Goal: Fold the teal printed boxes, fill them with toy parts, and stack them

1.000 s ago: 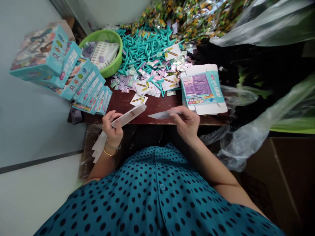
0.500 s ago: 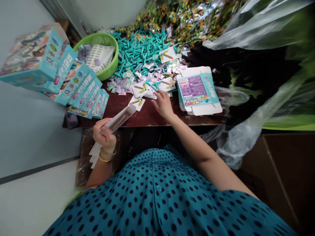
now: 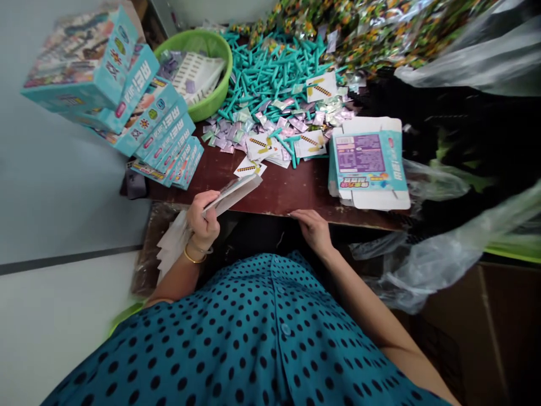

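My left hand [image 3: 203,219] is closed around a long, flat clear sleeve [image 3: 234,192] that slants up over the near edge of the dark wooden table [image 3: 287,192]. My right hand [image 3: 311,226] sits at the table's front edge with its fingers curled downward; whether anything is in it is hidden. Beyond the hands lie small white cards with yellow-and-black stripes [image 3: 250,167], a scatter of little foil packets [image 3: 236,127] and a heap of teal sticks [image 3: 274,70]. A flat, unfolded teal carton [image 3: 368,163] lies to the right.
Stacked teal boxes [image 3: 122,93] lean at the left. A green basin [image 3: 213,73] with papers stands at the back. Shiny wrapped sweets [image 3: 380,28] pile at the back right. Clear plastic bags [image 3: 426,259] hang off the right side. A pale wall runs along the left.
My right hand has pulled back from the cards in the middle of the table to its front edge. My left hand has kept hold of the sleeve.
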Tool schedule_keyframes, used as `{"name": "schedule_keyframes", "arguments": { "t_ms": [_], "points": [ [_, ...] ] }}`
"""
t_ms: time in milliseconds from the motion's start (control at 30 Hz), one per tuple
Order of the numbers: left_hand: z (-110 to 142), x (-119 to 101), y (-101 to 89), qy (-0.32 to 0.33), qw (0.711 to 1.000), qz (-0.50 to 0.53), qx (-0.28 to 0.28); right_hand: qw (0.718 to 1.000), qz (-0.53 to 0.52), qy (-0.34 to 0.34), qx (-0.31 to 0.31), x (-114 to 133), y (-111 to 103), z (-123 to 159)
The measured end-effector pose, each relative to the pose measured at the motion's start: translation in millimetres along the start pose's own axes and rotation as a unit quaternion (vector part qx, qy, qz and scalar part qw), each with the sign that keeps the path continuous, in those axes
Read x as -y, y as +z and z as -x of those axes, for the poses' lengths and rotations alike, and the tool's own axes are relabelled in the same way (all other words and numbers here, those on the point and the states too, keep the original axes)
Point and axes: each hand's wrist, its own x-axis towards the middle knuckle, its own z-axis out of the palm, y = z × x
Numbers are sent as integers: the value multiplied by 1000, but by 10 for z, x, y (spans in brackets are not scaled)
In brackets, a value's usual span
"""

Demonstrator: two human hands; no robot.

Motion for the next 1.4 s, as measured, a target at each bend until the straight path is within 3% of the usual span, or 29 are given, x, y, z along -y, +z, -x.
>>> {"name": "schedule_keyframes", "arguments": {
  "t_ms": [67,133,233,300,367,433,500,567,633,733,833,900,1000,1100,1167,1200,1233,1267,1300,1333,1367,1400],
  "points": [
    [32,-39,21,24,1000,11,9,997,-51,-8,-54,333,-71,-229],
    [46,-85,47,47,999,19,18,992,-80,-69,-72,719,-23,-512],
    [44,-106,59,69,997,25,9,974,-71,-215,-9,1148,243,-874],
    [55,-39,39,75,997,19,-22,966,-34,-253,32,1232,417,-1005],
    [98,107,29,82,996,5,-36,970,-3,-240,38,1144,473,-1067],
    [169,308,83,94,996,-8,1,980,17,-200,16,902,360,-1125],
    [246,512,233,98,991,-25,92,989,45,-139,-22,510,80,-1233],
    [295,671,459,90,976,-52,189,992,84,-64,-70,-32,-339,-1383],
    [295,765,694,74,964,-87,238,984,129,19,-123,-679,-843,-1518],
    [215,791,936,59,964,-108,234,949,190,187,-169,-1633,-1545,-1596],
    [118,701,1036,52,973,-86,210,894,238,355,-136,-2287,-1894,-1549],
    [74,583,1071,50,978,-70,192,879,260,385,-111,-2510,-1933,-1512],
    [33,337,1111,38,982,-23,184,884,267,360,-136,-2616,-1973,-1519],
    [7,45,1149,-62,975,80,196,880,255,355,-185,-2514,-2148,-1578],
    [-8,-144,1199,-202,930,199,234,877,248,319,-260,-2270,-2185,-1604],
    [-16,-225,1237,-283,879,279,264,883,235,272,-301,-2071,-2125,-1598],
    [-26,-292,1283,-362,805,365,295,898,209,198,-334,-1818,-2003,-1569],
    [-38,-343,1333,-430,715,449,321,925,170,105,-323,-1517,-1822,-1512],
    [-53,-374,1383,-481,622,518,337,958,129,12,-255,-1184,-1599,-1429],
    [-69,-387,1425,-516,544,568,341,982,89,-70,-150,-840,-1355,-1326],
    [-88,-381,1456,-540,490,596,335,987,56,-146,-37,-511,-1115,-1218],
    [-108,-359,1469,-558,464,607,323,970,32,-226,82,-224,-903,-1124]
  ]
}}
